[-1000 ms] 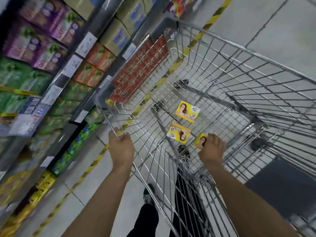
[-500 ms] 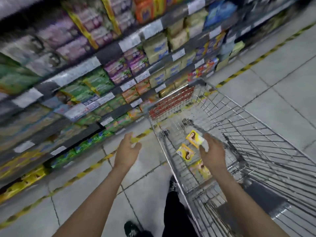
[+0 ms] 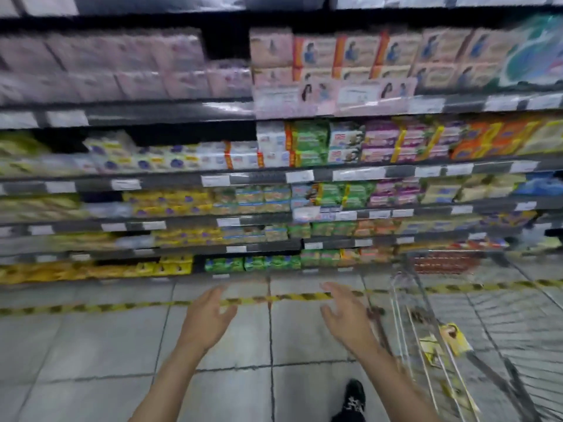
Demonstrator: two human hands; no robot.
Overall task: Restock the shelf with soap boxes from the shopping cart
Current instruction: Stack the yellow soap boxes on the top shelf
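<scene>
I face a long shelf unit (image 3: 274,178) packed with soap boxes in many colours; the view is blurred. Matching yellow boxes (image 3: 175,264) stand on the bottom shelf at the left. The wire shopping cart (image 3: 499,339) is at the lower right, with yellow soap boxes (image 3: 447,339) lying on its floor. My left hand (image 3: 207,318) and my right hand (image 3: 344,315) hover over the tiled floor, palms facing each other, fingers spread, holding nothing. The right hand is just left of the cart's rim.
A yellow-and-black tape line (image 3: 289,297) runs along the floor in front of the shelves. My black shoe (image 3: 353,397) shows at the bottom. White price labels (image 3: 300,176) line the shelf edges.
My view has swung left from the cart to the shelves. Both hands have left the cart and now float open over the floor. The cart has shifted to the right of the frame.
</scene>
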